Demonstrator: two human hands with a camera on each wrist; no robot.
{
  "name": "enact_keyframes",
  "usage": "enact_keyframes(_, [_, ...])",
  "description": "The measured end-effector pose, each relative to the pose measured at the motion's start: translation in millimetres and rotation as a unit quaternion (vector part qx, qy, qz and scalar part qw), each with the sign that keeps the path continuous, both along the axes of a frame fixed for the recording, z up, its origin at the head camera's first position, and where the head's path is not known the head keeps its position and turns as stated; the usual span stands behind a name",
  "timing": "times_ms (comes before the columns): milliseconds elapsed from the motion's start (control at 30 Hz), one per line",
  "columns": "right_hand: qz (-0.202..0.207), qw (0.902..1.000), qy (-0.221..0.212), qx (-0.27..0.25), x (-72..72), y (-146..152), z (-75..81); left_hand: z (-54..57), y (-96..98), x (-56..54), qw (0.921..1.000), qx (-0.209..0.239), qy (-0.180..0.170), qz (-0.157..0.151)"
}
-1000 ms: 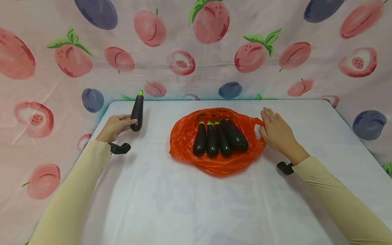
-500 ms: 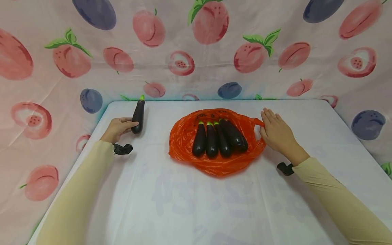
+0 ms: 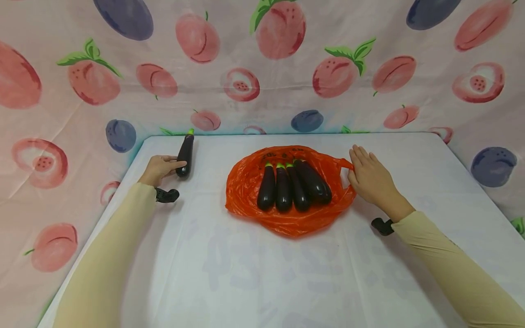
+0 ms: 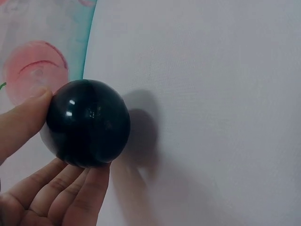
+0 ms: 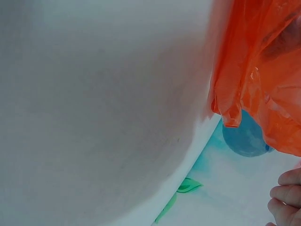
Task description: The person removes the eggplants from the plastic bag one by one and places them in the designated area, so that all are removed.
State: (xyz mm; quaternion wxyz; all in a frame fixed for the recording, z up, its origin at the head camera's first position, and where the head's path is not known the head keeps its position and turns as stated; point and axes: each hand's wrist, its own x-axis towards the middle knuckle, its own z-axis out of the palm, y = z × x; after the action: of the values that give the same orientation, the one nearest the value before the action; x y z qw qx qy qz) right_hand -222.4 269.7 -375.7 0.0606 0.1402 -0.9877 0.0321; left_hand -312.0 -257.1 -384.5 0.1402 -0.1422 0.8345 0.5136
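My left hand (image 3: 160, 169) pinches a dark purple eggplant (image 3: 186, 152) near its rounded lower end, its green stem pointing to the back of the table. In the left wrist view, the thumb lies on one side of this eggplant (image 4: 89, 125) and the fingers on the other. At the table's middle an orange-red plastic bag (image 3: 246, 200) lies spread out. Several eggplants (image 3: 284, 189) rest side by side on it, stems toward the back. My right hand (image 3: 374, 178), fingers straight, touches the bag's right handle. In the right wrist view the bag (image 5: 263, 84) is beside the fingertips (image 5: 287, 193).
A white cloth covers the table (image 3: 262, 278). Behind it and at the left hangs a pink curtain (image 3: 283, 98) printed with peaches and plums. Each wrist wears a black camera mount (image 3: 167, 196).
My left hand has shifted slightly right, and the eggplant in it has come down a little toward the table. The right hand and the bag stay in place.
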Motion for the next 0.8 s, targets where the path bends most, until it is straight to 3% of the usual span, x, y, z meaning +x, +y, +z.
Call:
enact_keyframes(467, [-0.001,1.0000,-0.004,0.004,0.8,0.4,0.2,-3.0,2.2,-4.5,0.9994,-0.034,0.010,-0.004])
enact_keyframes(800, [-0.004,1.0000,-0.006,0.004,-1.0,0.7,-1.5,0.1,6.8,-5.1,0.9947,-0.098,0.029,-0.014])
